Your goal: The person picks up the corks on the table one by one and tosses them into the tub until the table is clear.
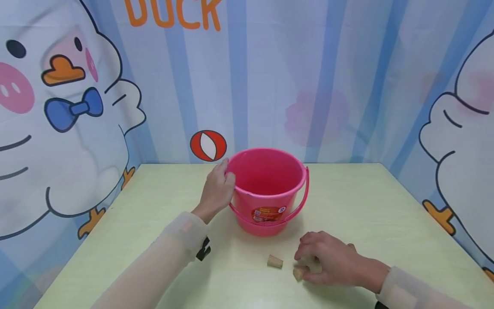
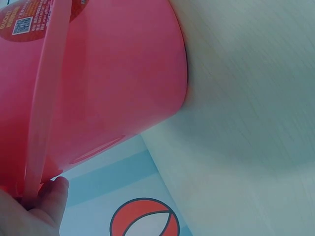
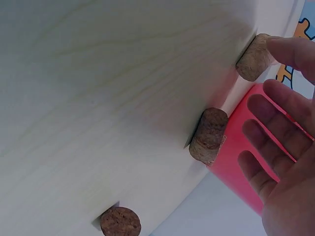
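Note:
A pink bucket [image 1: 266, 214] stands upright on the table with its handle hanging down the front. My left hand [image 1: 217, 189] grips the rim on the bucket's left side; in the left wrist view its fingertips show beside the bucket handle [image 2: 47, 98]. Low over the table, to the bucket's front right, is my right hand [image 1: 332, 259], fingers apart and slightly bent. Its thumb is at one cork [image 3: 253, 56], apparently touching it. A second cork [image 1: 275, 261] lies to the left. Another cork [image 3: 120, 222] shows low in the right wrist view.
The pale wooden table [image 1: 173, 180] ends at a printed curtain [image 1: 266, 77] with duck drawings at the back and sides. A red and white ball [image 1: 208, 146] is printed on the curtain behind my left hand.

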Action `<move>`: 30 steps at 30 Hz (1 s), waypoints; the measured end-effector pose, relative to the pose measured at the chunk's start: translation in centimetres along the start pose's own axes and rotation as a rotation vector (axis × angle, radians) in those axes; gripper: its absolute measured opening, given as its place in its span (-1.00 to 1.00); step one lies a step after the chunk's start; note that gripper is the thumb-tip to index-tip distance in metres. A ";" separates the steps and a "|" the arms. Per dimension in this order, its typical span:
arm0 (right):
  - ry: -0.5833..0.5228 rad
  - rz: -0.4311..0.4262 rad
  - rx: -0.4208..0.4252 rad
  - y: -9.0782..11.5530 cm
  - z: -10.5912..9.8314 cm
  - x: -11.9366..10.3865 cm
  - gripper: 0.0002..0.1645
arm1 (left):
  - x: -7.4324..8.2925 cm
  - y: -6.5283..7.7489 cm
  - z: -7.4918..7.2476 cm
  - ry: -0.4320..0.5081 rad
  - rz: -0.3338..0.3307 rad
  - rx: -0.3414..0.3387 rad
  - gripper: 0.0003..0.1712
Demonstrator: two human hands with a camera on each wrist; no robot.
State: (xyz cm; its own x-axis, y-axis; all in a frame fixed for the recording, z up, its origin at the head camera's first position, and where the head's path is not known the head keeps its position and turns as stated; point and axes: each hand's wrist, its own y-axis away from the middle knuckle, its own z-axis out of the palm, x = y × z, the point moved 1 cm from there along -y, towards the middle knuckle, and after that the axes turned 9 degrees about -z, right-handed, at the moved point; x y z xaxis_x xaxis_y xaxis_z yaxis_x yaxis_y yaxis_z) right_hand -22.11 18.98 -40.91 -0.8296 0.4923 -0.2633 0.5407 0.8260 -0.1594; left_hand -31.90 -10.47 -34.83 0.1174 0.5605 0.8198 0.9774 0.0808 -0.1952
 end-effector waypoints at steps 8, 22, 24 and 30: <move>0.030 -0.019 -0.006 0.0 0.3 -0.2 -0.69 | 0.1 0.1 -0.1 -0.001 -0.001 -0.002 -0.24; 0.028 0.005 -0.029 -0.1 0.6 -0.3 -0.76 | 0.1 0.0 -0.2 0.005 0.009 0.001 -0.25; 0.022 0.008 -0.029 -0.2 0.7 -0.3 -0.76 | 0.0 0.0 -0.1 0.000 0.013 0.004 -0.25; 0.019 0.008 -0.021 -0.2 0.6 -0.2 -0.77 | 0.1 0.1 -0.1 0.007 0.001 0.003 -0.25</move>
State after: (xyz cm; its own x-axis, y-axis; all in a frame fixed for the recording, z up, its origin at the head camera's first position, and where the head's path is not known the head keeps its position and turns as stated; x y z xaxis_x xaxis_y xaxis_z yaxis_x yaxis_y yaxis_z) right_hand -21.94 18.52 -41.42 -0.8281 0.5037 -0.2460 0.5441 0.8277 -0.1371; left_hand -31.81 -10.44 -34.72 0.1194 0.5550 0.8232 0.9767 0.0833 -0.1978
